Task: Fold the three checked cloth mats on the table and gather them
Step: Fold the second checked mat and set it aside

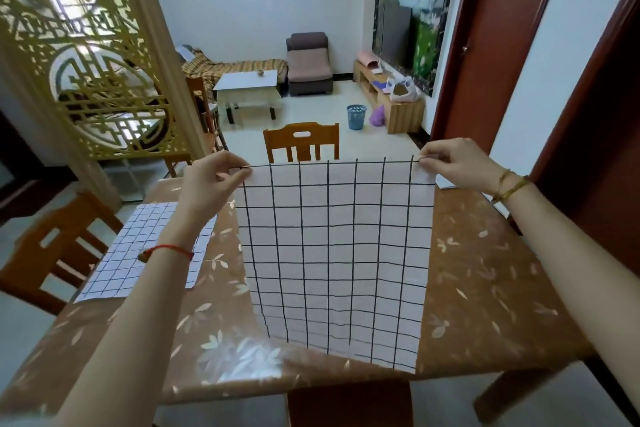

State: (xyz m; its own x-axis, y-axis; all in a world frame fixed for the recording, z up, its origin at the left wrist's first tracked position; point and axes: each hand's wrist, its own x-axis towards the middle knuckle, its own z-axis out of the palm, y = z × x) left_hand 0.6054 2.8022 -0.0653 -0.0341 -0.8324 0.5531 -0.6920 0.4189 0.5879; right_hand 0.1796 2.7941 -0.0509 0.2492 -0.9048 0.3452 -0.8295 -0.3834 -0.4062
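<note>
Flat mat [114, 263] lies on the left of the table [485, 288], partly hidden by the left forearm. Left hand [211, 180]: thumb and fingers clamped on far-left corner of held mat [336, 253], lifted mid-table, near edge resting on the top. Right hand [453, 163]: pinches the far-right corner likewise. White sliver [445, 183] beside right wrist, possibly a third mat; mostly hidden

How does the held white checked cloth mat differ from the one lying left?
The held checked mat is lifted at two corners by left hand and right hand; the left checked mat lies flat. Its squares look smaller than the held mat's. Both are white, black-lined.
</note>
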